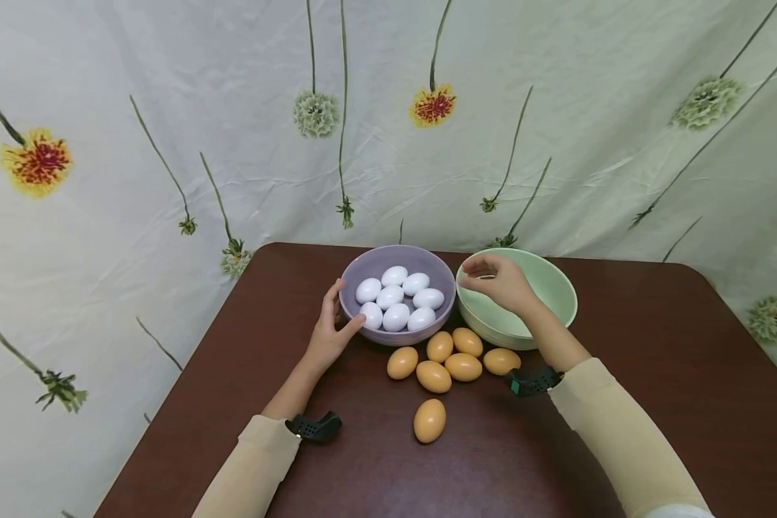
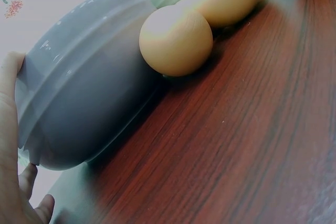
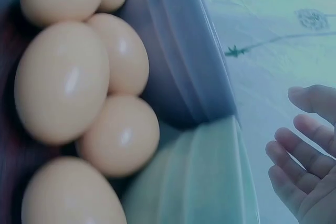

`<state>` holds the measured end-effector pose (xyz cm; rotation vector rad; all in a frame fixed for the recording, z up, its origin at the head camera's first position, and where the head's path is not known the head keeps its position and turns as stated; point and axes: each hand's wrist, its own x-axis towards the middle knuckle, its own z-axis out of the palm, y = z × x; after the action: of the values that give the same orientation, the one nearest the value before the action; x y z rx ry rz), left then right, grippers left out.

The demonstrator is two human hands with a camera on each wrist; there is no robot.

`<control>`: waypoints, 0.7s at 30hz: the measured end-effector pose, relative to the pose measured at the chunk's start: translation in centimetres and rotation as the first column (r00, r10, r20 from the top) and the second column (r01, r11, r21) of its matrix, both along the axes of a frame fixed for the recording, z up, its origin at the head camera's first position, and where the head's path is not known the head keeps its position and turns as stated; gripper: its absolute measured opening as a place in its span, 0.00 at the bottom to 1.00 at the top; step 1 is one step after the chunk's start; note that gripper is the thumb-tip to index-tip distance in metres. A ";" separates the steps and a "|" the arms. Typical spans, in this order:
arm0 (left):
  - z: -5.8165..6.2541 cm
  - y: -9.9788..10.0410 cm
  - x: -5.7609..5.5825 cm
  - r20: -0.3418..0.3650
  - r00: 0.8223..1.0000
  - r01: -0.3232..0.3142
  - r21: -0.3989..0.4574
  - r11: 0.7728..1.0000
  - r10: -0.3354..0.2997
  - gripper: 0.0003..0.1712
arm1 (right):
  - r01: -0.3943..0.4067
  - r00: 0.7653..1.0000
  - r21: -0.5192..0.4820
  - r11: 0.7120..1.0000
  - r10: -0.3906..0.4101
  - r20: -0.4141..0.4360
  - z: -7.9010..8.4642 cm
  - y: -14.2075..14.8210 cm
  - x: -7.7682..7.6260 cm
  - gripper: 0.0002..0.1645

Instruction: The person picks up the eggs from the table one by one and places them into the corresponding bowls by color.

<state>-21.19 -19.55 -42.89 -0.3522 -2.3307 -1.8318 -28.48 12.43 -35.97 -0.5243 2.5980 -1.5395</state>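
Note:
Several white eggs (image 1: pixel 391 297) lie in a purple bowl (image 1: pixel 443 267). My left hand (image 1: pixel 326 334) holds this bowl at its left side, thumb at the near rim and fingers along the outer wall; the left wrist view shows fingertips by the bowl's lower side. Over the left part of a pale green bowl (image 1: pixel 550 284) is my right hand (image 1: pixel 501 282), its thumb and fingers apart with nothing between them. In the right wrist view the right hand's fingers (image 3: pixel 294 156) are loosely bent. Several brown eggs (image 1: pixel 463 367) rest on the table in front of the bowls.
One brown egg (image 1: pixel 430 421) lies nearer to me, apart from the group. The two bowls stand side by side near the far edge of the dark wood table (image 1: pixel 375 475). Behind it hangs a pale flower-print cloth (image 1: pixel 375 165).

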 end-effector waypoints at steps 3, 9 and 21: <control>-0.1 0.0 0.0 -0.002 1.000 0.001 -0.001 1.000 -0.001 0.44 | 0.023 1.000 -0.004 1.000 -0.023 0.008 -0.1 1.4 0.0 0.23; -0.1 0.0 0.0 0.008 1.000 -0.007 -0.005 1.000 0.007 0.45 | 0.089 0.996 -0.035 0.995 -0.088 0.017 0.1 4.0 0.2 0.28; -0.2 0.0 -0.1 0.012 1.000 -0.011 -0.009 1.000 0.011 0.45 | 0.241 0.970 -0.130 0.962 -0.243 -0.002 -0.6 9.7 1.5 0.30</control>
<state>-21.32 -19.59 -43.09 -0.3296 -2.3448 -1.8235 -26.94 22.18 -36.53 -0.2354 2.6721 -1.7921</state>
